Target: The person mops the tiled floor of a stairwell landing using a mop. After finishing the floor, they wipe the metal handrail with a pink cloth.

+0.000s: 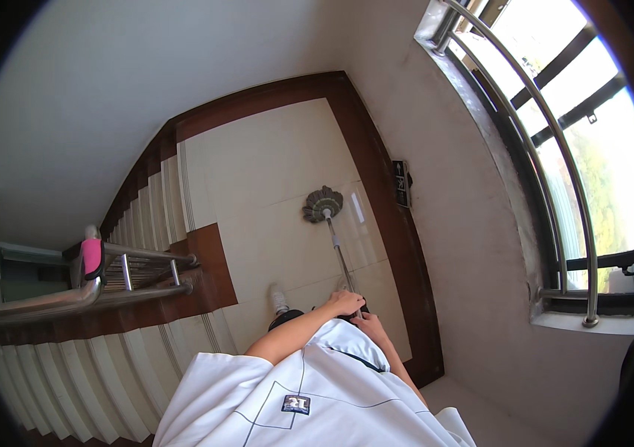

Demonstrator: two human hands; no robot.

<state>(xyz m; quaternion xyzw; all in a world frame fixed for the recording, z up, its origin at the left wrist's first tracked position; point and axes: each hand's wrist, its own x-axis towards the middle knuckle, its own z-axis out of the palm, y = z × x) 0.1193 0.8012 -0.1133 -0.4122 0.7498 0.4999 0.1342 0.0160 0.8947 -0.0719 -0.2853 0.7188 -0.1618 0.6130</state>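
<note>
A mop with a shaggy grey-green head [323, 205] rests on the cream tiled landing, its metal handle [338, 252] running back toward my body. My left hand [346, 302] is closed on the handle, reaching across in front of my white shirt. My right hand [368, 325] grips the handle just behind it, close to my waist; its fingers are partly hidden. My shoes show on the tiles either side of the handle, partly covered by my body and arms.
Stairs [71, 365] run along the lower left and more beyond the steel railing [64, 296], which has a pink wrap [92, 255]. A dark-brown border edges the landing. At right are a wall, a barred window [570, 171] and a low black sign [402, 183].
</note>
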